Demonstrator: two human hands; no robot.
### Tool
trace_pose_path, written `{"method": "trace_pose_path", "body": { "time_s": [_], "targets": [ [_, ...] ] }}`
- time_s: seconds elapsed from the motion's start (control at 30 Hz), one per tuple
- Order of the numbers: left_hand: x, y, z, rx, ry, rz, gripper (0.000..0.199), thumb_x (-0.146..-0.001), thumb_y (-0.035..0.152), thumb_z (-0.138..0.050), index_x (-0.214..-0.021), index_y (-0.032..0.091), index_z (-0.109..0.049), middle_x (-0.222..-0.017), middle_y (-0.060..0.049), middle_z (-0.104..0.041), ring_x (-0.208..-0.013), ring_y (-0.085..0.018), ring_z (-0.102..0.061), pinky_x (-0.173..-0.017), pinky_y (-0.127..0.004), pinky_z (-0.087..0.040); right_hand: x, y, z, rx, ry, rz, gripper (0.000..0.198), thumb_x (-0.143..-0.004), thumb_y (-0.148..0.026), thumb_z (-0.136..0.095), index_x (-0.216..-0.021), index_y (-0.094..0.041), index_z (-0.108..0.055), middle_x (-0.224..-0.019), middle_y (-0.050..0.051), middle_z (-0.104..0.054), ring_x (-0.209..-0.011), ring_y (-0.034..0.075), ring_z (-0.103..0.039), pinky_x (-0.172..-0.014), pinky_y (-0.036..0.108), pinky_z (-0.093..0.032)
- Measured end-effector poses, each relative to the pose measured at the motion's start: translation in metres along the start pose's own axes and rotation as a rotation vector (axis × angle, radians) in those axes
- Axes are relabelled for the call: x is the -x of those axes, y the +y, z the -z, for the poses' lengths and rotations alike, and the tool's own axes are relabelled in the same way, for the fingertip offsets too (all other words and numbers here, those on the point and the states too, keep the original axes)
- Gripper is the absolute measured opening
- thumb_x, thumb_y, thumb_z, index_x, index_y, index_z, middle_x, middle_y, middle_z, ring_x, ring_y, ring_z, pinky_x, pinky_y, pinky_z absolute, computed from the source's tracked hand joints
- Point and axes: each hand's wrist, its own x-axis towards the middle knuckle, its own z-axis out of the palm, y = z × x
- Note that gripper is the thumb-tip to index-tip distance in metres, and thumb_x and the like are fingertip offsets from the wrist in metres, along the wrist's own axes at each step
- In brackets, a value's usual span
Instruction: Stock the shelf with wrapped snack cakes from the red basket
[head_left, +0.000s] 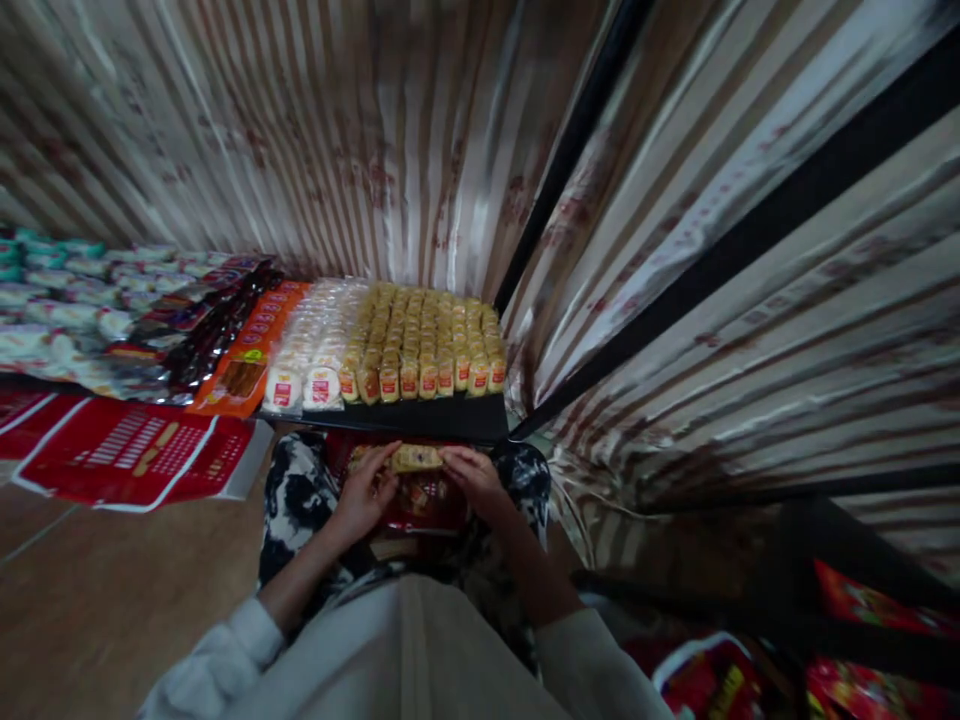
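Above my lap, a yellow wrapped snack pack point(417, 459) is stretched lengthwise between my two hands. My left hand point(366, 492) grips its left end with thumb and fingers, and my right hand point(474, 474) pinches the right end. Under them a red bag point(431, 515) lies on my lap between my knees, with some yellowish pieces on or in it that are too dim to name. Just ahead, rows of similar yellow wrapped snacks point(427, 345) stand on a black shelf point(442, 415).
Left of the yellow rows are white round packs point(322, 340), an orange packet point(251, 345), dark shiny packets point(202, 340) and white-and-green packs point(75, 290). A red printed bag point(142, 450) hangs below the shelf. Striped curtain point(337, 140) and black bars point(720, 250) close in behind and right.
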Motion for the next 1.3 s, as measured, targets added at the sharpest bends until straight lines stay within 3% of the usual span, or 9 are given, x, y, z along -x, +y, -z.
{"method": "trace_pose_path", "body": {
  "time_s": [0.2,0.4,0.57,0.67,0.8,0.97,1.1,1.3],
  "targets": [
    [0.007,0.019,0.005,-0.094,-0.001,-0.023,0.032,-0.083,0.021,-0.047,-0.114,0.022,-0.058,-0.103,-0.006,-0.06,-0.1,-0.019,-0.055,-0.091,-0.035,-0.043,0.009,-0.004,-0.004,-0.05,0.026,-0.009,0.034,-0.051,-0.043,-0.081,-0.071,-0.018,-0.069,-0.077,0.004,-0.068,-0.074,0.017,-0.062,-0.065,0.027,-0.05],
    [0.001,0.035,0.001,-0.166,0.089,0.102,0.027,-0.079,0.033,-0.055,-0.1,0.019,-0.065,-0.092,-0.005,-0.056,-0.082,-0.017,-0.057,-0.076,-0.029,-0.047,0.022,-0.005,-0.008,-0.139,0.011,-0.085,0.038,-0.054,-0.047,-0.079,-0.074,-0.017,-0.067,-0.07,0.003,-0.066,-0.061,0.013,-0.06,-0.058,0.024,-0.049],
    [-0.009,0.039,-0.005,-0.177,0.058,0.18,0.02,-0.077,0.034,-0.058,-0.089,0.02,-0.067,-0.081,-0.002,-0.06,-0.075,-0.016,-0.057,-0.072,-0.027,-0.045,0.029,-0.002,-0.007,-0.103,0.04,-0.108,0.041,-0.054,-0.051,-0.078,-0.069,-0.016,-0.064,-0.058,-0.001,-0.061,-0.053,0.009,-0.055,-0.048,0.019,-0.041],
    [-0.012,0.037,-0.01,-0.06,0.042,0.289,0.017,-0.075,0.031,-0.059,-0.084,0.018,-0.065,-0.075,-0.001,-0.062,-0.07,-0.015,-0.057,-0.066,-0.025,-0.044,0.03,-0.002,-0.004,-0.07,0.057,-0.08,0.04,-0.057,-0.053,-0.076,-0.062,-0.017,-0.061,-0.054,-0.003,-0.056,-0.048,0.008,-0.049,-0.044,0.019,-0.035],
    [-0.014,0.037,-0.018,0.279,0.063,0.467,0.013,-0.073,0.027,-0.062,-0.08,0.016,-0.062,-0.063,0.002,-0.06,-0.058,-0.011,-0.056,-0.055,-0.021,-0.042,0.029,-0.005,-0.001,-0.08,0.094,-0.031,0.043,-0.06,-0.058,-0.072,-0.06,-0.017,-0.058,-0.055,-0.003,-0.055,-0.05,0.008,-0.048,-0.045,0.019,-0.033],
    [-0.017,0.039,-0.029,0.704,0.089,0.704,0.012,-0.076,0.021,-0.063,-0.085,0.015,-0.058,-0.069,0.001,-0.064,-0.051,-0.008,-0.058,-0.044,-0.016,-0.038,0.026,-0.007,-0.003,0.005,0.142,0.037,0.047,-0.057,-0.054,-0.076,-0.09,-0.02,-0.068,-0.083,0.001,-0.067,-0.073,0.013,-0.059,-0.059,0.021,-0.041],
    [-0.022,0.041,-0.037,0.845,0.043,0.748,0.008,-0.078,0.014,-0.062,-0.084,0.012,-0.058,-0.075,-0.004,-0.066,-0.054,-0.009,-0.063,-0.043,-0.015,-0.041,0.02,-0.01,-0.007,-0.006,0.196,0.107,0.06,-0.051,-0.05,-0.08,-0.102,-0.022,-0.065,-0.104,0.005,-0.067,-0.085,0.018,-0.061,-0.071,0.029,-0.047],
    [-0.038,0.051,-0.048,0.87,-0.071,0.768,0.016,-0.076,0.016,-0.066,-0.09,0.011,-0.06,-0.084,-0.008,-0.069,-0.057,-0.011,-0.065,-0.045,-0.016,-0.044,0.003,-0.027,-0.01,-0.031,0.246,0.222,0.063,-0.059,-0.047,-0.075,-0.115,-0.024,-0.056,-0.093,0.004,-0.066,-0.082,0.018,-0.063,-0.072,0.029,-0.05]
  ]
}}
